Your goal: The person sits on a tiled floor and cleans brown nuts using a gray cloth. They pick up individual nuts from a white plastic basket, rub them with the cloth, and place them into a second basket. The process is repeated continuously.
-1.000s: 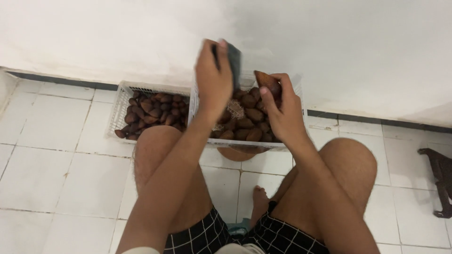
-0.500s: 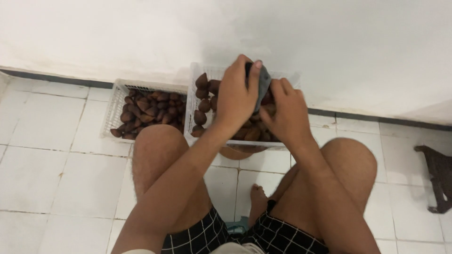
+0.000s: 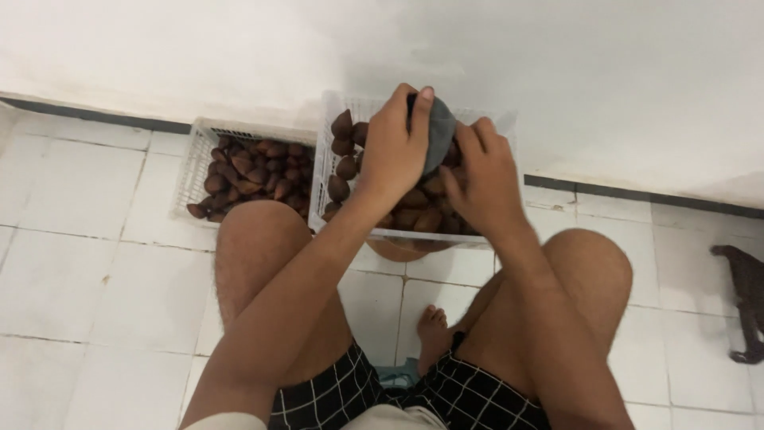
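Since half a second ago the left hand (image 3: 395, 151) has been keeping its place over the nearer white plastic lattice crate (image 3: 334, 107), while the right hand (image 3: 484, 179) has been closing in beside it, its fingers now resting against the dark grey rounded cloth-like object (image 3: 439, 137). The left hand is curling around that grey object, thumb tip showing above it, grasping it from the left side; the object is sitting between the two hands, above the crate's right half. The right hand is bending its fingers over the object's lower right edge and the brown fruit beneath; whether it is actually gripping anything, the view is not showing. The crate is holding a heap of brown, scaly, pointed fruits (image 3: 344, 167), and is standing on the white tiled floor (image 3: 95, 287) just past the person's bare knees. A second white lattice crate (image 3: 195, 171), also filled with the same brown fruit, is standing just beside it to the left, against the white wall (image 3: 199, 56).
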